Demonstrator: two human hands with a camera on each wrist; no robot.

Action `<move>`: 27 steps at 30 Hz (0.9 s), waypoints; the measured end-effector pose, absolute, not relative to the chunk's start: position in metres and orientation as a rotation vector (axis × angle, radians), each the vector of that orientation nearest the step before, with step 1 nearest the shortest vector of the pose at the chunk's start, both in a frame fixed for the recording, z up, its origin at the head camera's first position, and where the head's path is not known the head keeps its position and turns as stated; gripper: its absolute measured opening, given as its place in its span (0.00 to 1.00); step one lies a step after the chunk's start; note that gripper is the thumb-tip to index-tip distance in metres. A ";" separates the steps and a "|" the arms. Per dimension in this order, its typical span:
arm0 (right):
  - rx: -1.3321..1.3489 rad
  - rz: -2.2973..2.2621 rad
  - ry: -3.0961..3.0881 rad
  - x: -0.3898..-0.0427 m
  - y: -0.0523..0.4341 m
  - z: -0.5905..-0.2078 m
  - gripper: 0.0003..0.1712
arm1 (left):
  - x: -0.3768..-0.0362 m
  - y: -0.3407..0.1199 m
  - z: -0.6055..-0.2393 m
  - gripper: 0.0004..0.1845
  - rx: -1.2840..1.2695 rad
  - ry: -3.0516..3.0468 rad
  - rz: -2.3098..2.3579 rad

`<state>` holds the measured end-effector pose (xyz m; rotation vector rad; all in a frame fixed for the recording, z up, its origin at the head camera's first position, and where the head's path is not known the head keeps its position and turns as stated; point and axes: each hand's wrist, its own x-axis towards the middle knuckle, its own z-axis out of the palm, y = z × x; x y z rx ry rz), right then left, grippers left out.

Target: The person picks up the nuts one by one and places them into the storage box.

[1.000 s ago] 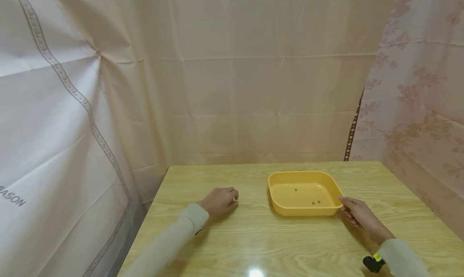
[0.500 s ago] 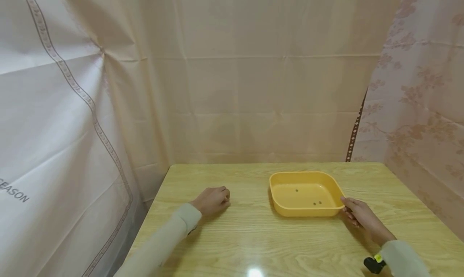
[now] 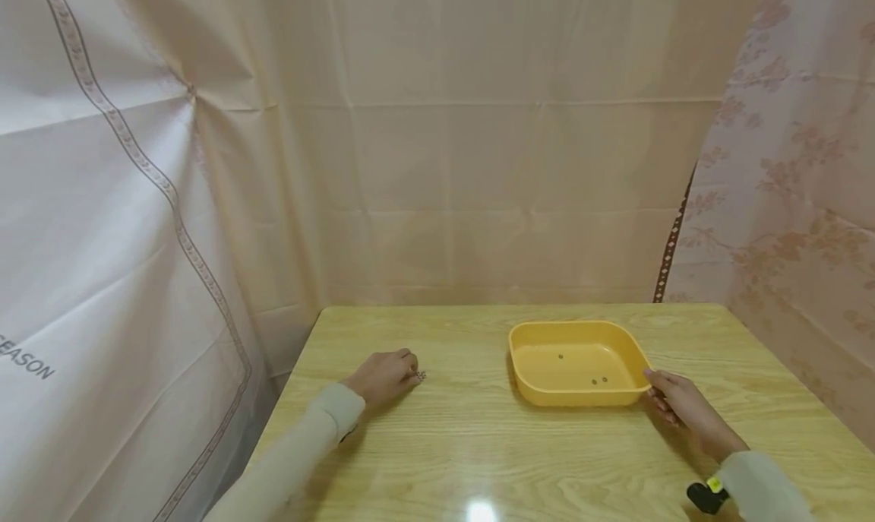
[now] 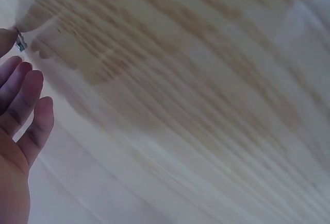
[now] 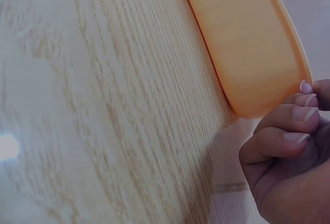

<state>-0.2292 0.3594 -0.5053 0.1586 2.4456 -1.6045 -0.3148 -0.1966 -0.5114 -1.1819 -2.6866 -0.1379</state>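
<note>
At the table's left half, my left hand (image 3: 384,378) is low over the wood with its fingers curled. A cluster of several tiny metal pieces (image 3: 421,375) shows right beside its fingertips. In the left wrist view, a small shiny metal piece (image 4: 20,42) appears pinched at the thumb and fingertip; part of that grip is cut off. My right hand (image 3: 687,412) grips the right front corner of a yellow rectangular tray (image 3: 570,398), thumb at the rim and fingers curled below. Three tiny metal pieces (image 3: 594,382) lie apart on the tray's floor.
The light wood table (image 3: 478,446) reaches back to a beige hanging cloth (image 3: 492,165). White and floral cloths hang at the left and right. A black object with a yellow mark (image 3: 707,497) sits at my right wrist.
My left hand has moved leftward over the table, and the cluster of tiny metal pieces now shows by its fingertips. My right hand keeps its hold on the tray, which has barely shifted in view.
</note>
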 end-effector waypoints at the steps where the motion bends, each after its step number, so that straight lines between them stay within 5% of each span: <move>1: 0.157 -1.607 2.444 -0.229 0.360 -0.506 0.31 | -0.315 -0.198 -0.512 0.10 -1.175 -2.686 -0.132; 27: 0.161 -1.584 2.448 -0.228 0.361 -0.506 0.31 | -0.313 -0.196 -0.512 0.03 -1.201 -2.664 -0.112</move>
